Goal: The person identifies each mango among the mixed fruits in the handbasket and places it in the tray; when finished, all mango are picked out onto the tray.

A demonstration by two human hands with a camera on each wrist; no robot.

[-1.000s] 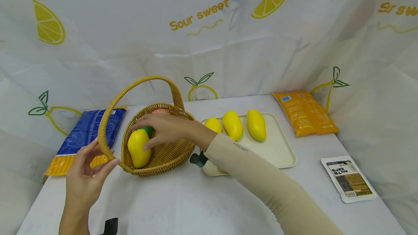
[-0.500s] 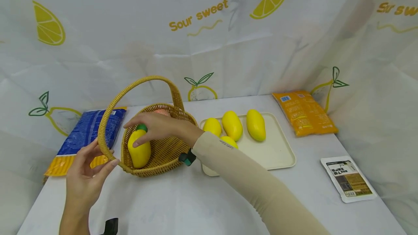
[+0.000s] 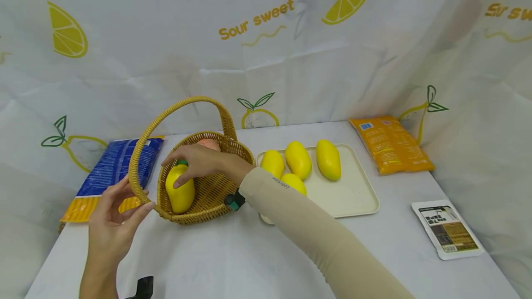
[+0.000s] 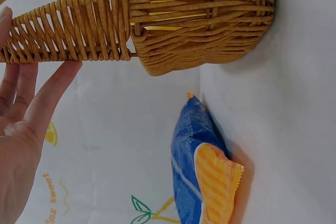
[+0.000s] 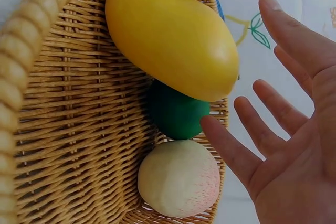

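Observation:
My left hand (image 3: 112, 230) pinches the base of the wicker basket's (image 3: 214, 193) handle between thumb and fingers. Over the basket hovers my right hand (image 3: 201, 160), palm down, its fingers spread and loosely bent. In the right wrist view nothing lies in that hand, and one fingertip overlaps the edge of a dark green round fruit (image 5: 178, 111). Beside this fruit, against the basket wall, lie a large yellow mango (image 5: 170, 35) and a pale peach with a pink blush (image 5: 178, 179). The right hand partly covers the green fruit in the head view.
Right of the basket, a cream tray (image 3: 353, 197) carries several yellow mangoes (image 3: 328, 160), partly behind the right sleeve. A blue and yellow bag (image 3: 112, 165) lies behind the left hand. An orange bag (image 3: 392, 144) and a white flat packet (image 3: 446, 229) lie on the right.
My right hand and forearm have shifted left, uncovering another mango on the tray. The green fruit has moved slightly left beside the basket's mango. My left hand keeps its hold on the handle.

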